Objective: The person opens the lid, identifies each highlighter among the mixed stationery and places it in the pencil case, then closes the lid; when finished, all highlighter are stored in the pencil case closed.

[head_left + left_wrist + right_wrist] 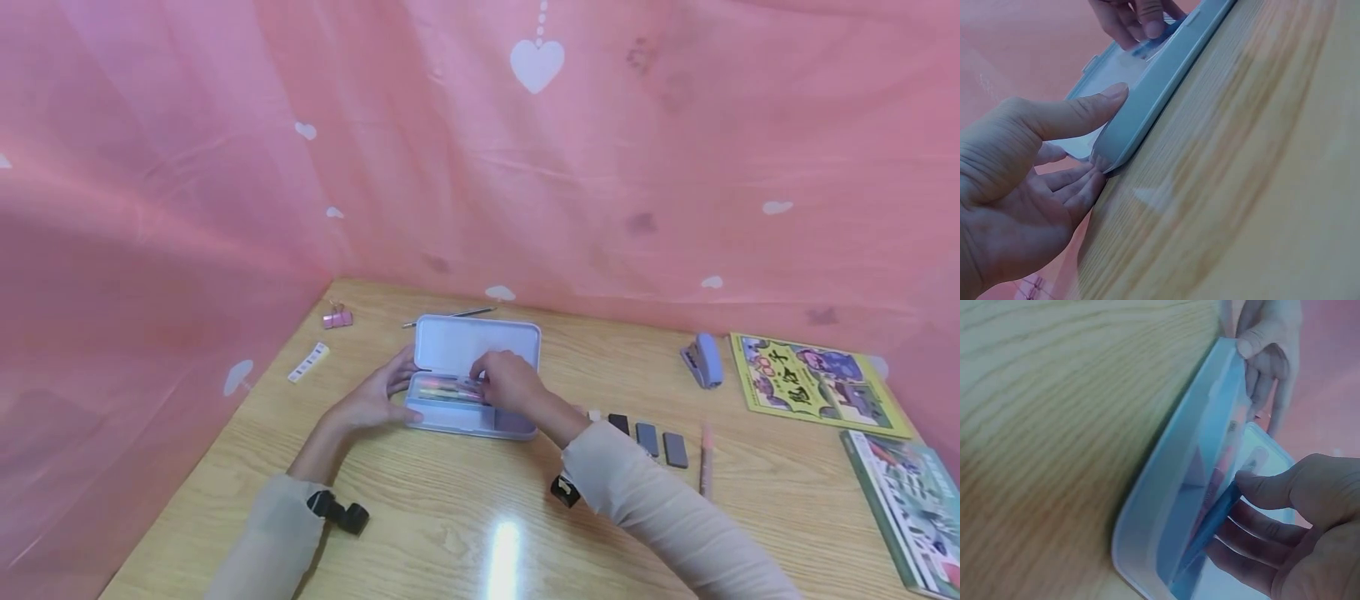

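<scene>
A pale blue pencil case (450,421) lies on the wooden table with its lid (450,342) raised at the back. My left hand (371,400) grips the case's left end, thumb on the front rim and fingers round the corner, as the left wrist view shows. Over the right part of the case, my right hand (513,382) pinches a blue marker (1213,515) between thumb and fingers. That marker slants into the case, its lower end inside. Beside it lie a pink marker (1215,480) and other pens (442,392), partly hidden by the right hand.
Right of the case are several small dark blocks (647,439), a pink marker (707,471), a purple stapler (705,360), a yellow book (817,383) and a green book (911,508). A pencil (476,312), pink binder clip (337,318) and white strip (308,362) lie behind and left.
</scene>
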Demonstrator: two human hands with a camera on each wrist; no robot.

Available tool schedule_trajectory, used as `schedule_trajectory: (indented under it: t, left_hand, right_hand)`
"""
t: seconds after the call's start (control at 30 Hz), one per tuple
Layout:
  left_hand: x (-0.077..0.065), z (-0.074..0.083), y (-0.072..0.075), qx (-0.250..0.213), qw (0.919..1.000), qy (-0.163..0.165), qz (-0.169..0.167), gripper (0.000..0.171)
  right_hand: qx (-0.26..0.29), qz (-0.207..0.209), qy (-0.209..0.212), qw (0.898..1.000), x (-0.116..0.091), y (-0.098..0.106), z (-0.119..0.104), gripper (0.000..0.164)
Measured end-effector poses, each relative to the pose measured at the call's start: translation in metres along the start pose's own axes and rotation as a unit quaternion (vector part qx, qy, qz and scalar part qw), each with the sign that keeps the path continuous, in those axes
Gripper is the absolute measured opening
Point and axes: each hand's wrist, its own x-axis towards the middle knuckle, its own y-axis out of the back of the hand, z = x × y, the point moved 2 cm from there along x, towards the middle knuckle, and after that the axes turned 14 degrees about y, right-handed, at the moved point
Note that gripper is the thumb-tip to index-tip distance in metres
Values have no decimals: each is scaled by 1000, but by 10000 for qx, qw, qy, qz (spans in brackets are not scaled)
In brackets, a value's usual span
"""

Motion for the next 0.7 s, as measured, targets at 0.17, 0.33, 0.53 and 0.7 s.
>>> schedule_trajectory:
  t: [0.17, 0.33, 0.53, 0.7]
  left_hand:
    - [-1, 0, 0, 11, 10000, 1, -4, 115]
    - [-1, 1, 0, 14, 10000, 69, 24, 114]
    - [0, 0, -1, 80, 9999, 132, 65, 114]
    - [-1, 2, -2, 80, 9998, 184, 52, 115]
  right_hand:
    - [-13, -183, -192, 9996, -1, -5, 1, 24]
    - [6, -146, -128, 9998, -2, -6, 1, 22]
    - [-1, -90, -124, 9999, -4, -5, 0, 23]
    - [33, 108, -185, 9998, -12, 3, 0, 23]
